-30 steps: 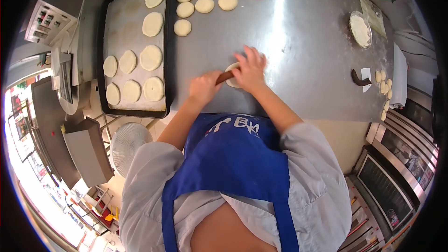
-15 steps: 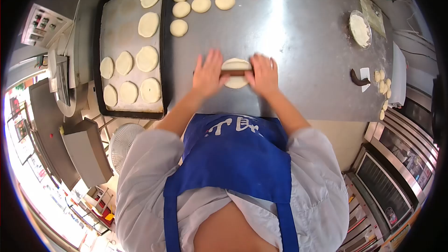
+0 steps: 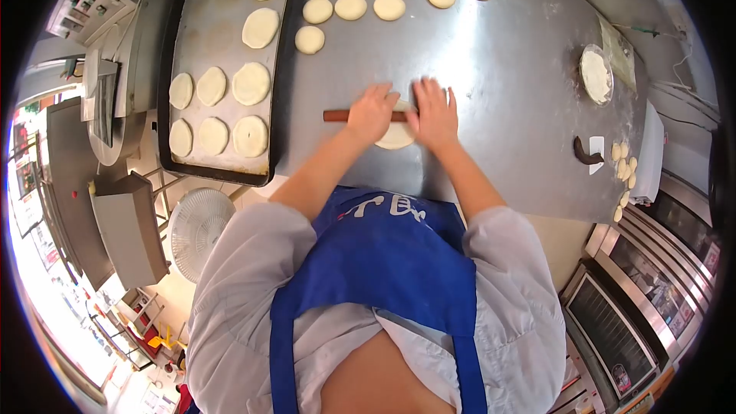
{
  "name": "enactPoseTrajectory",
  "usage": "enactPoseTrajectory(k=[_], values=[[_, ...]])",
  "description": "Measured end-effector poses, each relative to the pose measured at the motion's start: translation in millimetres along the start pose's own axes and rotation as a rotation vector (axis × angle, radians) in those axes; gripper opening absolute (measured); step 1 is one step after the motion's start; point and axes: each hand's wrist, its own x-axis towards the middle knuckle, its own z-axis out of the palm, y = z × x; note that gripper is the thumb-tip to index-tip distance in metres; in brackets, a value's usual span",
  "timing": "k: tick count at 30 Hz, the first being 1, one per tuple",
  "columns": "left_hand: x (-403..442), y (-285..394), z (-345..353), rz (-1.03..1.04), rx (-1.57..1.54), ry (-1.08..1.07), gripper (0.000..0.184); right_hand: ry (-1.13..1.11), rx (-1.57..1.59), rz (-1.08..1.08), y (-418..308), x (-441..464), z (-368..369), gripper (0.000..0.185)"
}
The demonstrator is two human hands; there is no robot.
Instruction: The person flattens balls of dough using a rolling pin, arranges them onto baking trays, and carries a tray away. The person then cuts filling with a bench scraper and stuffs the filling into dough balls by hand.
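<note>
A brown wooden rolling pin [image 3: 336,116] lies sideways across a flat round of dough [image 3: 396,136] on the metal table. My left hand [image 3: 372,113] is closed over the pin left of the dough, and the pin's left end sticks out past it. At the pin's right end is my right hand [image 3: 435,115], its thumb side against the pin and dough edge and its other fingers stretched forward. Both hands hide parts of the pin and of the dough.
To the left, a dark-rimmed tray [image 3: 279,69] holds several flattened rounds. Several dough pieces [image 3: 350,7] lie at the table's far side. A bowl of white powder [image 3: 596,75], a dark curved object [image 3: 587,152] and small dough pieces [image 3: 622,169] are at the right.
The pin, turned slantwise a second ago, now lies nearly level, with more of its left end showing than half a second ago. My left hand has shifted right along it. The view has shifted slightly.
</note>
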Motion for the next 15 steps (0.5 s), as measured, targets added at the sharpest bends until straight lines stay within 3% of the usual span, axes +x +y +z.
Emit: enactPoseTrajectory(k=[3,6,8,10,12,14,15], values=[[16,25,-44,-0.51,-0.263,-0.372,0.033,-0.15,0.111,-0.12,-12,-67,-18,0.07],[24,18,-52,-0.272,-0.148,-0.462,0.029,-0.076,0.099,-0.061,-13,-92,-18,0.053],[4,9,-21,0.12,-0.257,-0.007,0.024,-0.132,0.093,-0.038,-10,-81,-28,0.043],[-17,33,-35,-0.098,-0.56,-0.036,0.021,-0.153,0.099,-0.031,-11,-79,-31,0.036],[-34,41,-56,-0.3,-0.909,0.097,0.02,-0.127,0.095,-0.022,-13,-81,-31,0.031],[-45,18,-74,-0.677,-1.117,-0.114,0.023,-0.089,0.07,0.019,-21,-80,-30,0.03],[-46,5,-84,-0.816,-1.371,0.084,0.028,-0.073,0.055,0.044,-24,-81,-31,0.029]])
